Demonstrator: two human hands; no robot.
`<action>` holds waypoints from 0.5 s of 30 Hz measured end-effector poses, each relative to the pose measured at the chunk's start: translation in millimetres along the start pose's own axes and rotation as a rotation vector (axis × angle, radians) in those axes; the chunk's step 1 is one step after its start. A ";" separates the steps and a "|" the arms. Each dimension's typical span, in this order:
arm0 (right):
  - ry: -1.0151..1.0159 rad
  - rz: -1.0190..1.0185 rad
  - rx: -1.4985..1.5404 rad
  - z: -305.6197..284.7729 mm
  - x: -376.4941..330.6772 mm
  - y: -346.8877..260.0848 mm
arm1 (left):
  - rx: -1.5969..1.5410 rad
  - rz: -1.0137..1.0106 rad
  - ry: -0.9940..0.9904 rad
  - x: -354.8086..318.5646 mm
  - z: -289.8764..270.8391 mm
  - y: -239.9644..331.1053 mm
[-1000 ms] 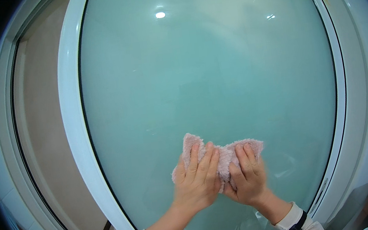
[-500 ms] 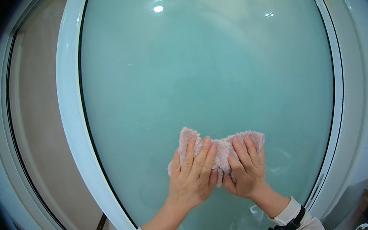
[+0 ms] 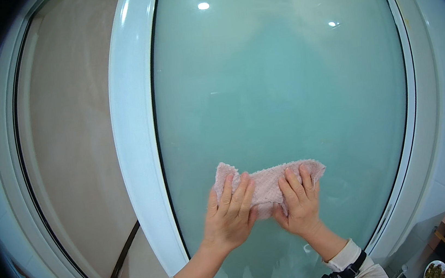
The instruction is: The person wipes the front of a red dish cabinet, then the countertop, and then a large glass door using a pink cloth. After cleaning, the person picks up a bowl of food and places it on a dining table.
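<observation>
Left hand (image 3: 228,212) and right hand (image 3: 298,204): both flat, fingers spread, palms pressing one pink cloth (image 3: 267,180) against the frosted glass pane (image 3: 282,88); neither hand is closed around it. Cloth: crumpled, stretched sideways between the hands, low on the pane, right of the white frame post (image 3: 137,137). Surroundings: beige panel (image 3: 72,145) left of the post, white frame (image 3: 423,116) at the right.

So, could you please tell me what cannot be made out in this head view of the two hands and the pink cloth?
- Pink fluffy cloth: its lower part is covered by the left hand and right hand.
- What lies behind the frosted green glass pane: blurred by the glass.
- Small dish of green food: cut off by the lower edge, too small to identify.
- Both palms: pressed against cloth, hidden.
</observation>
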State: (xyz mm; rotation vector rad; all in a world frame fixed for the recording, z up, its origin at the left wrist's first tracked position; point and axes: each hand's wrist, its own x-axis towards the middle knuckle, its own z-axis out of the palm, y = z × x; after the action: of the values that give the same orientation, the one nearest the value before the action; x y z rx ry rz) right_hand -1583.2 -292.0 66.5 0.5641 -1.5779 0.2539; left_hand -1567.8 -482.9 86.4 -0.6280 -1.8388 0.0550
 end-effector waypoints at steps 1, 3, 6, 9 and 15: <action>-0.096 -0.010 -0.040 3.5 5.8 -5.1 | -0.008 0.001 -0.014 -0.1 -4.3 -8.1; -0.125 0.000 -0.050 4.7 8.3 -5.9 | -0.018 0.003 -0.039 -0.1 -6.8 -11.4; -0.154 0.008 -0.074 5.7 10.2 -6.0 | -0.051 -0.003 -0.061 0.6 -6.0 -14.0; -0.097 -0.032 -0.103 4.9 8.6 -2.6 | -0.063 0.005 0.001 2.2 0.8 -13.3; -0.084 -0.074 -0.100 16.1 0.4 7.0 | -0.042 0.025 0.082 -1.6 23.5 -16.1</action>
State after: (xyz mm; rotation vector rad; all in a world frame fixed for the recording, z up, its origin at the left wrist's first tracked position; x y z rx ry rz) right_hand -1600.7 -294.0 66.5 0.5604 -1.6372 0.0960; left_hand -1594.8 -491.2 82.0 -0.6735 -1.7567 0.0072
